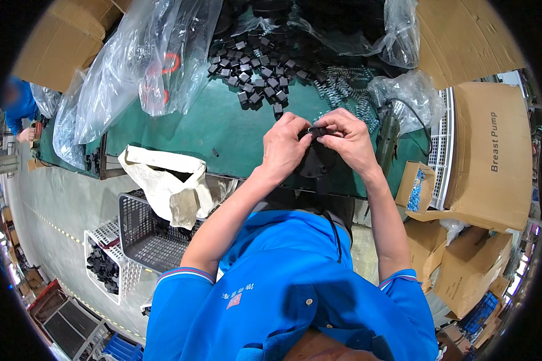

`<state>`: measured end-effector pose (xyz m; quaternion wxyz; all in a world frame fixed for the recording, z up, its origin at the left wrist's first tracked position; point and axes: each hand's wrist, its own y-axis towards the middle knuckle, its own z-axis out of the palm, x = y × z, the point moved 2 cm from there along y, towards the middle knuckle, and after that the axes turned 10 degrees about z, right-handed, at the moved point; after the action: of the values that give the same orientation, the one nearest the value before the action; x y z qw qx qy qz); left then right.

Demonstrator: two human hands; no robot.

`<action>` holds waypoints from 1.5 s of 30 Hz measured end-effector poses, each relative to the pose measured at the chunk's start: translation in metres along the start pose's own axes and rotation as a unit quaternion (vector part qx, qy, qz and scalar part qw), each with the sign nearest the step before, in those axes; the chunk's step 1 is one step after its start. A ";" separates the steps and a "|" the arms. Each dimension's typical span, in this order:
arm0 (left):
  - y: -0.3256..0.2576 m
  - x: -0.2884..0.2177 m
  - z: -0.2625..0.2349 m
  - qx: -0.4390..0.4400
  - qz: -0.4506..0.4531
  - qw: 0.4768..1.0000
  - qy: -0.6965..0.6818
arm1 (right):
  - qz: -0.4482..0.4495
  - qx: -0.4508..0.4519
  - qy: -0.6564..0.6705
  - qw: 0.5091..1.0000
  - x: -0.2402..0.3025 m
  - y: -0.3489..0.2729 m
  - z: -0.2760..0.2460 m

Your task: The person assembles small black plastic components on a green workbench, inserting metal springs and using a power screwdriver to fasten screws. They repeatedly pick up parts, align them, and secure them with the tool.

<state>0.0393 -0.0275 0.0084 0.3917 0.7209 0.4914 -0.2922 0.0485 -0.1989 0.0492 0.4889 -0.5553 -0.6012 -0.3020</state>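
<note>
Together, left hand (285, 146) and right hand (347, 140) pinch a small black part (317, 130) above the green tabletop (223, 129); black round piece (316, 161) beneath; springs (343, 84) beyond

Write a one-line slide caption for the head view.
Both hands, left hand and right hand, pinch a small black part over a green table.

Table (223, 120) ahead; pile of small square parts (253, 75) at far centre, heap of springs (343, 90) just right of it. Plastic bags (138, 66) far left on table. Power screwdriver (386, 135) right of hands, small box of screws (415, 188) near right. Cloth bag (162, 180) at near left edge, baskets (141, 231) below it.
</note>
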 end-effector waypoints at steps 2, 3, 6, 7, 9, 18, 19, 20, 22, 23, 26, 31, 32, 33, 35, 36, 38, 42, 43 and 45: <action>0.000 -0.002 0.001 0.000 0.005 1.000 0.011 | 0.012 0.011 -0.004 1.000 -0.004 0.004 0.002; 0.000 -0.003 0.002 0.001 0.007 1.000 0.019 | 0.008 0.013 -0.020 1.000 -0.005 0.006 0.002; 0.002 -0.006 0.001 0.005 0.008 0.999 0.038 | 0.007 0.011 -0.064 0.998 -0.003 0.008 0.004; 0.003 -0.006 0.001 0.007 0.007 0.999 0.043 | 0.014 0.005 -0.077 0.997 0.003 0.008 0.006; 0.002 -0.004 0.002 -0.002 0.004 1.000 0.018 | 0.017 -0.004 -0.102 0.995 0.006 0.006 0.007; -0.024 0.002 -0.008 0.032 -0.202 0.955 -0.216 | -0.061 -0.056 -0.079 0.993 -0.015 -0.001 0.012; -0.029 0.007 -0.008 0.059 -0.281 0.909 -0.301 | -0.046 -0.057 -0.069 0.995 -0.016 -0.004 0.015; -0.033 0.008 -0.006 0.084 -0.355 0.849 -0.382 | -0.031 -0.058 -0.060 0.996 -0.016 -0.008 0.018; -0.035 0.007 -0.006 0.038 -0.410 0.773 -0.482 | -0.022 -0.065 -0.036 0.997 -0.019 -0.014 0.022; -0.037 0.006 -0.006 0.015 -0.434 0.730 -0.528 | -0.036 -0.078 -0.029 0.996 -0.019 -0.016 0.024; -0.040 0.004 -0.007 0.007 -0.448 0.675 -0.586 | -0.092 -0.109 -0.008 0.990 -0.026 -0.020 0.022; -0.053 0.002 -0.006 0.075 -0.383 0.628 -0.673 | -0.003 -0.086 0.093 0.992 -0.006 -0.040 0.018; -0.055 -0.003 -0.005 0.078 -0.375 0.652 -0.655 | -0.024 -0.079 0.093 0.992 -0.002 -0.045 0.019; -0.058 -0.005 -0.005 0.083 -0.368 0.674 -0.636 | -0.042 -0.073 0.095 0.992 0.001 -0.051 0.022; -0.061 -0.007 -0.009 0.093 -0.334 0.720 -0.601 | -0.058 -0.093 0.111 0.988 -0.001 -0.058 0.026; -0.061 -0.016 -0.010 0.076 -0.334 0.718 -0.606 | -0.044 -0.104 0.136 0.984 0.002 -0.062 0.029; -0.063 -0.023 -0.008 0.056 -0.313 0.724 -0.612 | -0.038 -0.119 0.166 0.978 0.003 -0.067 0.032; -0.064 -0.036 -0.008 0.048 -0.312 0.679 -0.663 | 0.016 -0.194 0.214 0.957 0.001 -0.074 0.041; -0.065 -0.038 -0.008 0.046 -0.311 0.682 -0.660 | 0.001 -0.194 0.190 0.963 0.001 -0.075 0.039; -0.068 -0.042 -0.008 0.041 -0.310 0.688 -0.655 | -0.029 -0.192 0.141 0.971 -0.001 -0.076 0.035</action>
<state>-0.0386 -0.0269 0.0279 0.4711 0.1689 0.2931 -0.8146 -0.0336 -0.1829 0.0503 0.4441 -0.5728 -0.4729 -0.5010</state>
